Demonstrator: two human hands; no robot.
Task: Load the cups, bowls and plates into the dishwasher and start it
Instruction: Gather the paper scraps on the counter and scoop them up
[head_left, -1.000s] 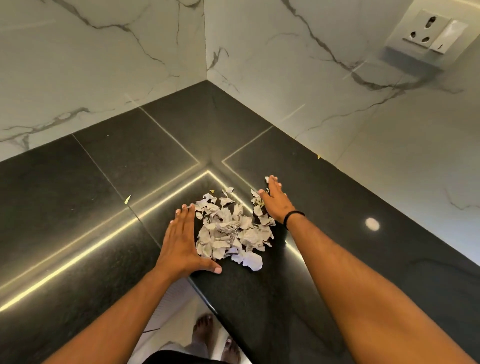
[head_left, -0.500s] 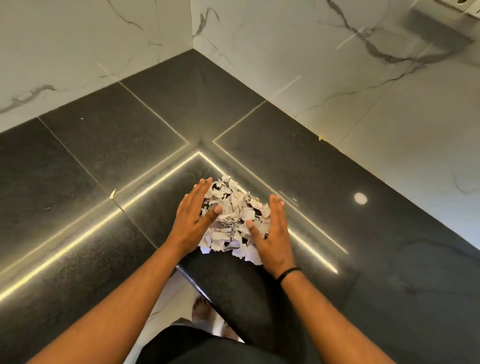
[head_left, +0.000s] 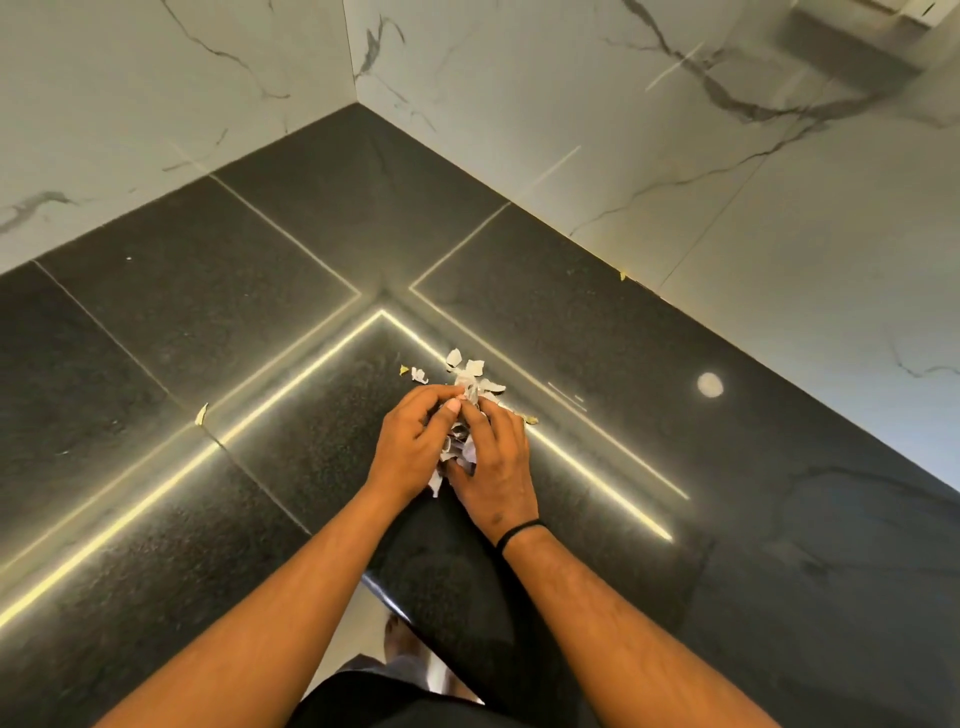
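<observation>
Where glossy black counter (head_left: 675, 467) corners, left hand (head_left: 410, 452), right hand (head_left: 496, 462) cupping jagged pale scraps (head_left: 470, 382)

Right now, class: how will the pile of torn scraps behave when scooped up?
Probably light and loose: the scraps are thin, separate flakes. Some will likely slip out, since strays lie beyond the left hand and right hand.

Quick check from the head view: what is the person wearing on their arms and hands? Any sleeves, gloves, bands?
Both forearms are bare: no sleeves, no gloves. The right hand has a thin black band around the wrist. The left hand and its wrist carry nothing, and no rings or watch show on either. Dark clothing shows at the bottom edge of the frame.
</observation>
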